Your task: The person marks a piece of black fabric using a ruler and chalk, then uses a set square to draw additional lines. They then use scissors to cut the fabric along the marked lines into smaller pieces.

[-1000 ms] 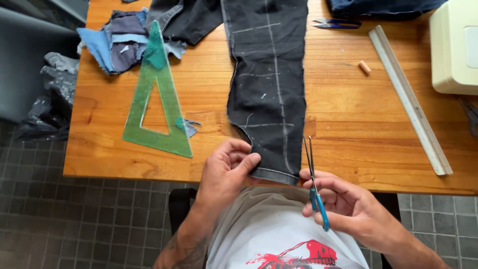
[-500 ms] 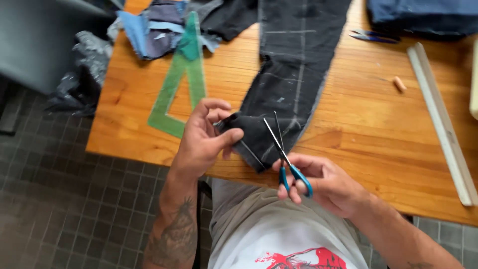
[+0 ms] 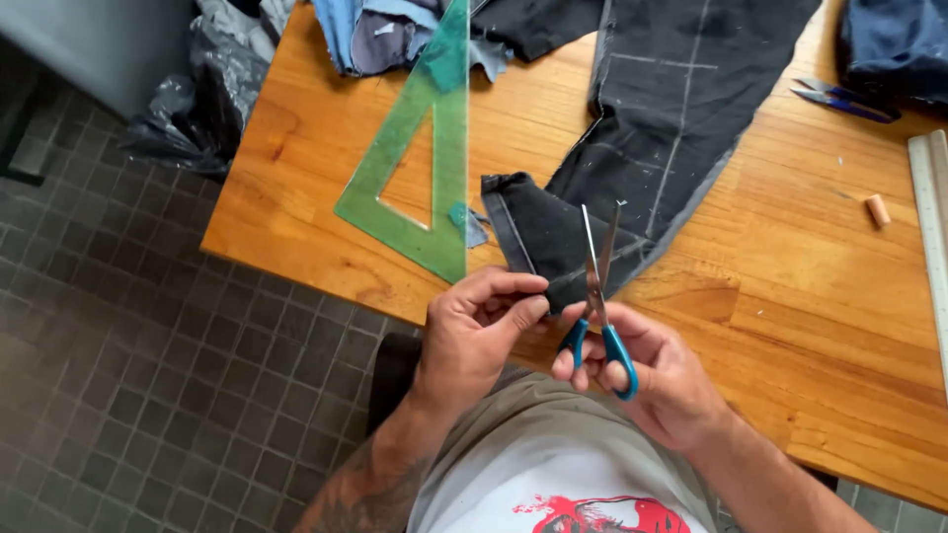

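A dark denim trouser leg point(image 3: 671, 109) with chalk lines lies on the wooden table point(image 3: 790, 326), its hem end turned toward me. My left hand point(image 3: 474, 331) pinches the near edge of the hem piece point(image 3: 538, 237). My right hand point(image 3: 652, 370) holds blue-handled scissors point(image 3: 597, 296), blades slightly apart and pointing away from me over the cloth's near edge.
A green see-through set square point(image 3: 425, 158) lies left of the cloth. Blue fabric scraps point(image 3: 385, 35) sit at the far left, another pair of scissors point(image 3: 839, 99) and folded blue denim point(image 3: 894, 44) far right. A long ruler point(image 3: 928, 217) and a small chalk piece point(image 3: 877, 209) lie right. Grey tiled floor point(image 3: 148, 375) lies left.
The hem end of the trouser leg has been pulled toward the left and folded. The scissors have moved onto the cloth's near edge. The view has shifted left.
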